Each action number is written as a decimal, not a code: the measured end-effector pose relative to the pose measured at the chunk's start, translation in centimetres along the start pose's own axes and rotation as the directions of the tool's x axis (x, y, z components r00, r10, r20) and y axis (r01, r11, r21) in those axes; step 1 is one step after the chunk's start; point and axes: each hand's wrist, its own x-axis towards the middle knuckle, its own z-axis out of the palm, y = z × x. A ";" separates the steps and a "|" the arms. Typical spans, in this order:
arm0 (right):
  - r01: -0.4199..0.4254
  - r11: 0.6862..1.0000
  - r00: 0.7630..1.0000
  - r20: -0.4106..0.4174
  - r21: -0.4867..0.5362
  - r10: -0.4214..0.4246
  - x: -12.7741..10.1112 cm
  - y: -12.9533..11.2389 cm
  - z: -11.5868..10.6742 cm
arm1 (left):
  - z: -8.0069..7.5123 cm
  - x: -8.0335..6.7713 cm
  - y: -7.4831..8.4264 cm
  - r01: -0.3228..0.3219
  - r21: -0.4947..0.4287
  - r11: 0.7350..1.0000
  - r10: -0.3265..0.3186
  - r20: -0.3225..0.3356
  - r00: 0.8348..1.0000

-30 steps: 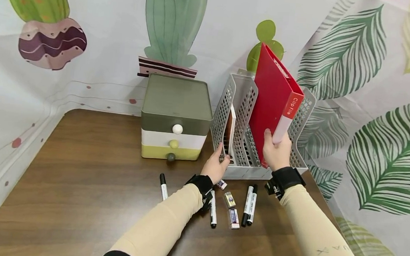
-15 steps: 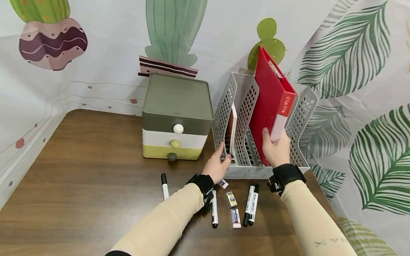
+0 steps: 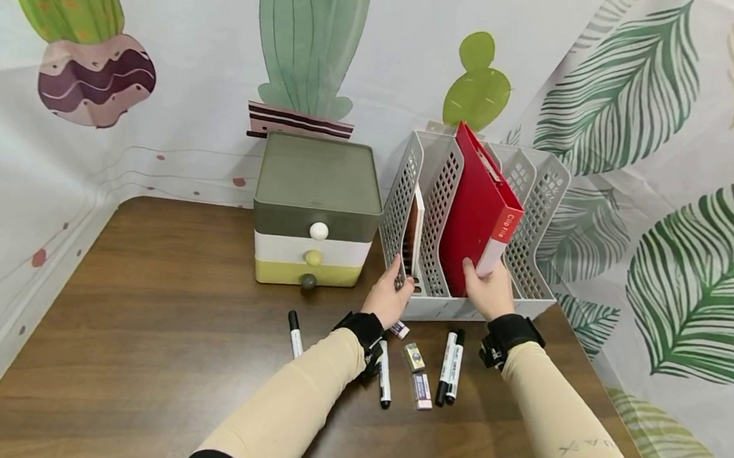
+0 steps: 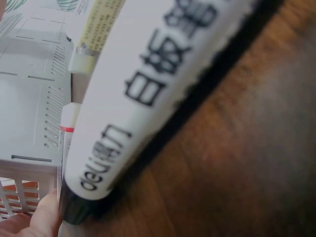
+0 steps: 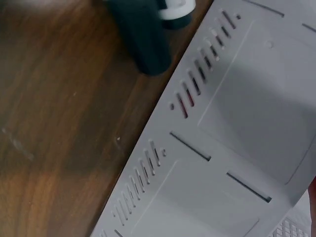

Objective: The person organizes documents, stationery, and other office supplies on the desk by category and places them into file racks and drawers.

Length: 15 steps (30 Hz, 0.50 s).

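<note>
A red clip file (image 3: 479, 220) stands tilted in a middle slot of the grey file rack (image 3: 438, 309). My right hand (image 3: 493, 291) grips its spine near the bottom, thumb on the left face. At the rack's front left corner, my left hand (image 3: 389, 297) holds the edge of the perforated side wall between thumb and fingers. Part of that hand (image 4: 42, 219) shows at the lower left of the left wrist view. The right wrist view shows the rack's front panel (image 5: 237, 123); the right hand is out of sight there.
Left of the rack stands a small drawer box (image 3: 319, 182) with round knobs. A brown-covered book (image 3: 413, 233) leans in the rack's left slot. Several whiteboard markers (image 3: 296, 335) and erasers (image 3: 422, 391) lie on the wooden table (image 3: 157, 342) before the rack.
The red clip file has moved down and slightly left, deeper into the rack, with my right hand on its spine. My left hand has stayed at the rack's corner.
</note>
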 end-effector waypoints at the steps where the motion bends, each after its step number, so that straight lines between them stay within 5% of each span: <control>1: 0.001 1.000 1.000 0.000 0.002 -0.001 0.0 0.0 0.0 | 0.0 0.0 0.0 -0.001 0.002 1.000 0.001 -0.002 1.000; 15: -0.114 0.993 0.992 0.066 0.032 0.111 -0.5 -0.3 0.1 | 0.2 -0.1 -0.3 -0.011 -0.019 1.000 0.011 0.000 1.000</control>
